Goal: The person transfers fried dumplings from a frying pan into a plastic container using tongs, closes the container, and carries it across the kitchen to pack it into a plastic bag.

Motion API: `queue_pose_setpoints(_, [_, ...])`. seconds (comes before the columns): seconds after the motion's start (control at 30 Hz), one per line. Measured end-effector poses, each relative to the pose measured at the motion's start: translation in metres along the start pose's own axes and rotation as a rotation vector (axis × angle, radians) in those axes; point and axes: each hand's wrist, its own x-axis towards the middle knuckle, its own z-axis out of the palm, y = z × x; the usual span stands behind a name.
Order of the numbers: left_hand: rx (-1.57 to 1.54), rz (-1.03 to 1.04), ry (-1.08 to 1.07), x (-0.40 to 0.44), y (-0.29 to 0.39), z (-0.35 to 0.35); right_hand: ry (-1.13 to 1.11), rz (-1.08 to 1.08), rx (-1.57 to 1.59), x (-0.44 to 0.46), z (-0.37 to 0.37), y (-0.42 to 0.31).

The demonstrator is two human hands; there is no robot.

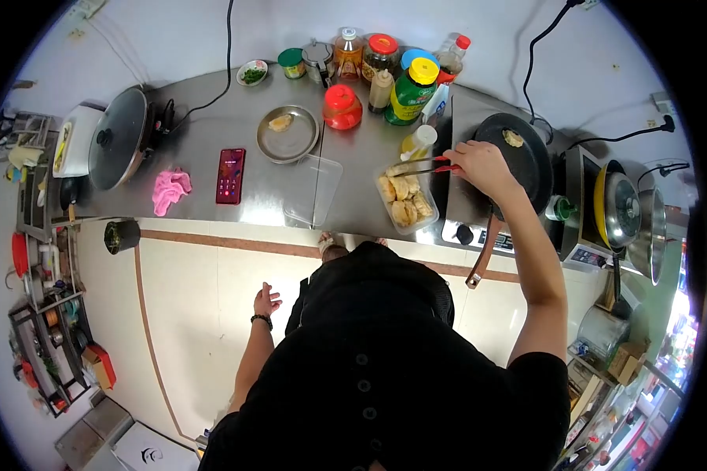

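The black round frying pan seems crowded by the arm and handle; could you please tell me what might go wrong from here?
The brown handle of the black round frying pan juts past the counter's front edge, so the person's body might knock it. The right hand reaches across the pan, so the wrist could touch the rim, which may be hot. The red-handled metal tongs seem to hold a pale dumpling, which might slip.

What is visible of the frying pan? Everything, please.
Round black frying pan, upright on the cooktop, one pale dumpling inside towards the far rim. Brown, wood-looking handle points back toward the person. The right hand and forearm hide part of the left and near side; contact unclear.
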Motion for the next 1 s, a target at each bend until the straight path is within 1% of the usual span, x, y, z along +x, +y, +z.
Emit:
queue_pose_setpoints(0.07, [0.001,0.016,-0.003,0.003,0.0,0.001,0.017,-0.016,-0.011,0.004,-0.002,0.001])
queue_pose_setpoints(0.13, [-0.093,0.053,0.026,0.004,0.003,0.004,0.049,-0.008,-0.006,-0.001,-0.015,-0.002])
queue_pose_setpoints(0.2, [-0.098,0.086,0.017,0.005,0.004,0.005,0.075,-0.002,-0.003,-0.011,-0.03,-0.003])
queue_pose_setpoints(0.27, [-0.101,0.085,0.012,0.004,0.007,0.007,0.024,0.111,-0.01,-0.019,-0.039,-0.003])
queue_pose_setpoints(0.4, [-0.068,0.061,0.022,0.006,0.006,0.01,0.08,0.126,-0.011,-0.026,-0.022,-0.006])
queue_pose_setpoints(0.47, [-0.028,0.047,-0.034,0.011,0.004,0.007,0.097,0.09,0.001,-0.024,-0.005,-0.008])
queue_pose_setpoints(0.53, [-0.049,0.047,-0.009,0.011,0.008,0.008,0.124,0.094,-0.002,-0.025,0.004,-0.008])
queue_pose_setpoints(0.63, [0.019,0.058,-0.026,0.009,0.016,0.007,0.129,0.142,0.004,-0.028,-0.004,-0.01])
queue_pose_setpoints(0.7, [0.023,0.086,-0.015,0.01,0.02,0.006,0.152,0.22,0.021,-0.032,-0.017,-0.014])
queue_pose_setpoints(0.83, [0.036,0.105,-0.027,0.014,0.023,0.006,0.132,0.187,-0.012,-0.031,0.003,-0.014])
queue_pose_setpoints(0.9, [0.076,0.124,-0.047,0.013,0.026,0.008,0.139,0.102,-0.007,-0.025,0.017,-0.015])
queue_pose_setpoints(0.93, [0.079,0.125,-0.047,0.01,0.028,0.009,0.14,0.105,-0.006,-0.022,0.02,-0.014])
queue_pose_setpoints(1.0, [0.011,0.115,-0.04,0.007,0.03,0.013,0.042,0.124,-0.027,-0.016,0.021,-0.013])
